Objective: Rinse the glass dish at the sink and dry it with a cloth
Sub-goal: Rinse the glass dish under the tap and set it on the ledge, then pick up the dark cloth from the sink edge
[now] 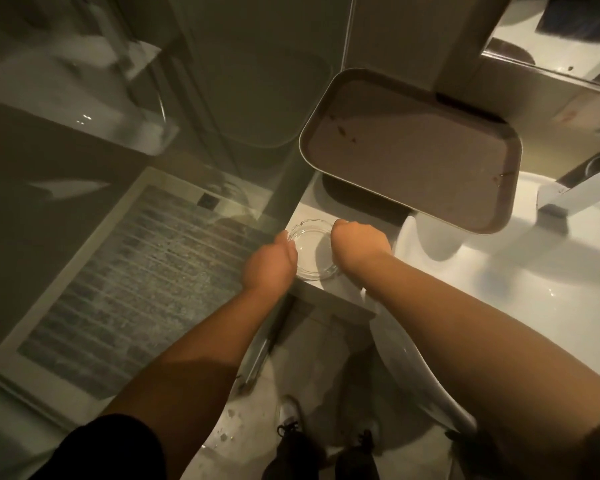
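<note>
1. Glass, clear and shallow: the dish sits on the white counter just left of the sink, near the counter's front edge.
2. Both hands flank it. The left hand touches the rim on the left, the right hand the rim on the right, a two-sided hold that suits slippery glass.
3. Fingers of both hands curl down at the rim and out of sight behind the knuckles; they look closed on the dish's edge, though I cannot tell how firmly.
4. A brown tray leans overhead, its lower corner jutting over the sink's back left part, so the free path to the tap runs low and to the right.
5. My guess is that the dish is about to be lifted toward the sink; rinsing looks not yet begun, as no water is running.
6. No cloth shows anywhere in view.
7. One risk: catching the tray's edge while carrying the dish across.
</note>
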`<state>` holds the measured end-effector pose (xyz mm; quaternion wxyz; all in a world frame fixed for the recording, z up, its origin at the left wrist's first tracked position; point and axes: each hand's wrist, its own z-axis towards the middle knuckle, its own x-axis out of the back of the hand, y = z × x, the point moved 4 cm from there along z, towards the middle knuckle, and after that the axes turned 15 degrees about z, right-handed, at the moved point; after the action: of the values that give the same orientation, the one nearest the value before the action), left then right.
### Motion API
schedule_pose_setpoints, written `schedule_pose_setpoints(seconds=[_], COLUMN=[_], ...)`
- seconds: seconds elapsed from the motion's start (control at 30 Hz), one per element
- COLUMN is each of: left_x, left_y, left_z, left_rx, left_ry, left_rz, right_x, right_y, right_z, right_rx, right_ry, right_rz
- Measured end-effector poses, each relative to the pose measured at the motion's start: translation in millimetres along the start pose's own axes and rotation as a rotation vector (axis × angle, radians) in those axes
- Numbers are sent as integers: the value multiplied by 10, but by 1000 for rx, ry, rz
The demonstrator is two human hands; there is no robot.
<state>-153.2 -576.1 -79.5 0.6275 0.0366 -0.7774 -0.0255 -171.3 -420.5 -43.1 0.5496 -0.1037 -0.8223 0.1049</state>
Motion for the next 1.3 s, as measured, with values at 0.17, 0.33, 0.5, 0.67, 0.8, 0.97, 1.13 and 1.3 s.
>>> schedule_pose_setpoints(seconds=[0.17, 0.33, 0.5, 0.67, 0.8, 0.97, 1.13, 1.3], left_x=[58, 213, 537, 702, 642, 513, 298, 134], left_y=[9, -22, 124, 545, 1046, 1704, 2210, 2524], left_z=[-28, -199, -578, -1029, -1387, -1837, -2254, -2454], left_rx=[-25, 10, -159, -417, -599, -803, -1072, -1195], left_ry=[-7, 26, 216, 243, 186, 105, 42, -17], left_rz=[-31, -76, 12, 139, 234, 268, 324, 428], right_x=[13, 218, 470, 618, 612, 428, 153, -26], right_y=[25, 24, 253, 832, 1339, 1966, 2345, 2321], right_z=[-11, -221, -753, -1515, -2142, -2832, -3285, -3416], right_rx=[-13, 90, 229, 159, 87, -19, 4, 167], right_ry=[33, 214, 272, 309, 282, 230, 105, 5], right_rz=[-10, -36, -18, 18, 30, 127, 234, 163])
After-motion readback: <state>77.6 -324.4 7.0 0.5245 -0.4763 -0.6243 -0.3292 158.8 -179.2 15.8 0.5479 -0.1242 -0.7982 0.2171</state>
